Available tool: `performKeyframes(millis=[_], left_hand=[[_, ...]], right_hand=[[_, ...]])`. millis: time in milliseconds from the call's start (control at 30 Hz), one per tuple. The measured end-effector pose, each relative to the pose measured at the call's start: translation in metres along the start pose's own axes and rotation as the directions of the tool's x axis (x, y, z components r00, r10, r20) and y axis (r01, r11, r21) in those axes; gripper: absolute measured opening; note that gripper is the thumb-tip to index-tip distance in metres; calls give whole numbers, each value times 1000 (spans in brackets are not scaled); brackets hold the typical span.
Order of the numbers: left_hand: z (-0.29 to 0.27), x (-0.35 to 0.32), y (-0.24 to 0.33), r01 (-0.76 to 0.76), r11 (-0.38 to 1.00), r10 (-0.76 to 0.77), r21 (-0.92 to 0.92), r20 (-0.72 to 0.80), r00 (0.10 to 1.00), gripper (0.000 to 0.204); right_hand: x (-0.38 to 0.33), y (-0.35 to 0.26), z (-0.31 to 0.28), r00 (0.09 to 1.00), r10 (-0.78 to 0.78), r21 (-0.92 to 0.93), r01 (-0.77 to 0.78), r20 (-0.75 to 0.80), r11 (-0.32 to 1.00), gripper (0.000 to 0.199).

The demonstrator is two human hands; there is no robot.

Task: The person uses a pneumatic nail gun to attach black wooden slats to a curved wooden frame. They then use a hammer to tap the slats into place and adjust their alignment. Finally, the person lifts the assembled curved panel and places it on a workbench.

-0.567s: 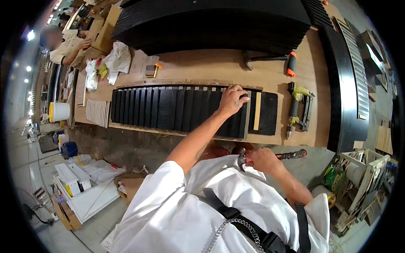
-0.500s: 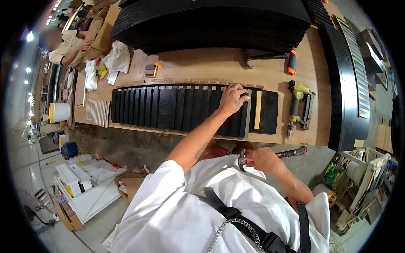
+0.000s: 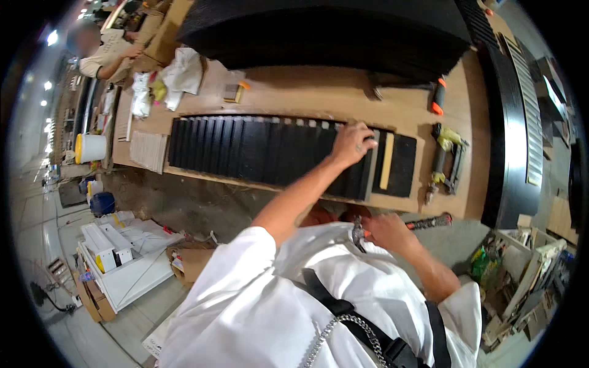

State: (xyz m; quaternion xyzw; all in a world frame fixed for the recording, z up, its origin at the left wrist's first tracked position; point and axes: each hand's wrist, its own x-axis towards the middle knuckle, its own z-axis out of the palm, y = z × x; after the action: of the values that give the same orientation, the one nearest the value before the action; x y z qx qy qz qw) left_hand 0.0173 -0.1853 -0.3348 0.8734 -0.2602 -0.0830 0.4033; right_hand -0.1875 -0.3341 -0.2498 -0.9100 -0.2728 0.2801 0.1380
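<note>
Hammer [image 3: 423, 223] sits clenched in right grip [image 3: 385, 230]; left grip [image 3: 351, 143] presses slats [image 3: 270, 150].

We wear a loose white short-sleeved shirt [image 3: 257, 306], crossed by a black strap [image 3: 350, 313] with a silver chain [image 3: 334, 328].

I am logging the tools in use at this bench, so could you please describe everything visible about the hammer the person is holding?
The hammer lies roughly level, below the near edge of the workbench, close to the person's body. Its metal head points toward the white shirt; the dark handle with a reddish end points to the person's right. The right hand grips it just behind the head, hiding that section. It touches nothing else visible.
</note>
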Motion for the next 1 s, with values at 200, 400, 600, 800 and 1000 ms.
performKeyframes(millis=[200,400,600,800,1000], left_hand=[[3,3,-3,7,1000,-7,5,-6,1000,35],[4,1,-4,20,1000,-20,-1,-2,1000,32],[13,6,4,-26,999,24,-20,-58,998,26],[2,-7,-9,-4,998,0,-56,-68,998,35],[-50,-46,-10,43,998,-61,-55,-400,914,26]], right_hand=[[16,-3,-11,959,282,89,-284,37,955,27],[14,-10,-27,977,208,91,-211,40,973,23],[-4,10,-43,982,60,98,-79,181,992,34],[32,51,-159,995,99,224,-99,11,970,37],[109,55,-181,736,151,-2,-203,-660,979,33]])
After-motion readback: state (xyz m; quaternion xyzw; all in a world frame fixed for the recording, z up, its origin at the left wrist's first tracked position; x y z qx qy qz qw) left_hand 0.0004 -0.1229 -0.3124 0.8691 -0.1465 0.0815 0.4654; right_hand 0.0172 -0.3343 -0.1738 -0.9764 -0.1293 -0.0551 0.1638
